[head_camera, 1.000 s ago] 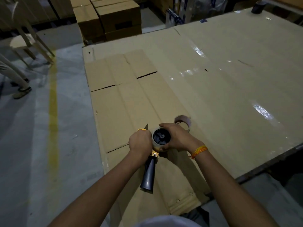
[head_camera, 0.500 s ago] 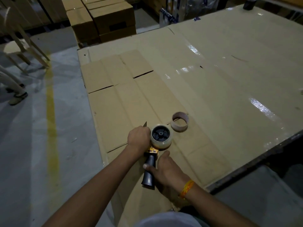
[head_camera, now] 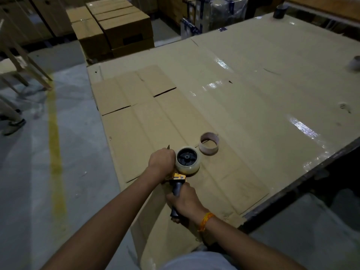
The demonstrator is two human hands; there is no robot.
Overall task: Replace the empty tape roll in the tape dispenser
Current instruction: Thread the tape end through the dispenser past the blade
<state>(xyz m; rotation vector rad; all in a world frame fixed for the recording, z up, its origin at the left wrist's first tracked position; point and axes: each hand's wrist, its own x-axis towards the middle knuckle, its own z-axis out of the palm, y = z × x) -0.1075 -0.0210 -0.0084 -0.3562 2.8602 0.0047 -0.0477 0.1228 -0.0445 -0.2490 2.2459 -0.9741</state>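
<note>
The tape dispenser (head_camera: 180, 177), yellow-framed with a dark handle, lies on its side on flattened cardboard (head_camera: 136, 133). A clear tape roll (head_camera: 188, 160) sits on its black hub. My left hand (head_camera: 162, 160) is closed around the dispenser's front end, left of the roll; a pointed tip sticks out above the knuckles. My right hand (head_camera: 185, 201) is wrapped around the handle. The empty cardboard core (head_camera: 209, 143) stands on the cardboard just right of and beyond the roll, apart from both hands.
The cardboard-covered table (head_camera: 263, 94) stretches far and right; its dark edge (head_camera: 302, 184) runs at the right. Two tape rolls (head_camera: 355, 63) (head_camera: 280, 10) sit far off. Stacked boxes (head_camera: 116, 30), chair legs (head_camera: 25, 61) and a person's foot (head_camera: 13, 125) are on the floor at left.
My right hand left the tape roll, dropped back toward me and has closed around the handle. My left hand stayed on the dispenser's front end.
</note>
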